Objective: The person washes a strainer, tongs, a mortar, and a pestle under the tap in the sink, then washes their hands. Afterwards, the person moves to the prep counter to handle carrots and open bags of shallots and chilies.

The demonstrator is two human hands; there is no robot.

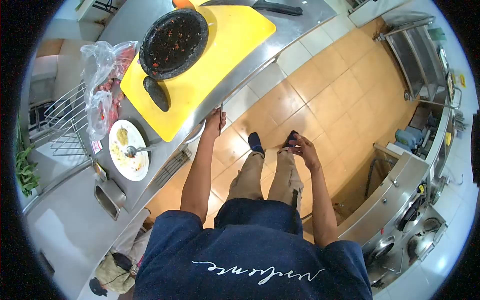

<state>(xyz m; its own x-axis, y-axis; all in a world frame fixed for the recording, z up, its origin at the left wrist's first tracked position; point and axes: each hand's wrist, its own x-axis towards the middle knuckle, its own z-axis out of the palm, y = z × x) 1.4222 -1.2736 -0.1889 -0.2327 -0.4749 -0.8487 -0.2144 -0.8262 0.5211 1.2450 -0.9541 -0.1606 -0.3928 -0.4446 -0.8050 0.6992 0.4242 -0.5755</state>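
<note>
My left hand (pixel 215 123) is closed around a thin, dark, upright object (pixel 221 119) beside the counter's front edge; what it is cannot be made out. Over the lower right leg, my right hand (pixel 303 148) hangs with its fingers bent and partly apart, and nothing clear shows in it. A dark stone mortar (pixel 174 44) with red bits inside rests on a yellow cutting board (pixel 220 60). The stone pestle (pixel 156 94) lies on the board below it. A white oval plate (pixel 137 167) with food remains and a spoon (pixel 131 151) is at the left.
Plastic bags with red contents (pixel 102 95), a wire rack (pixel 70 120) and a metal container (pixel 109 196) are at the left. A black-handled knife (pixel 277 7) lies at the top. A steel cart (pixel 415 62) and stove (pixel 422 240) stand at the right, beyond the tiled floor (pixel 345 100).
</note>
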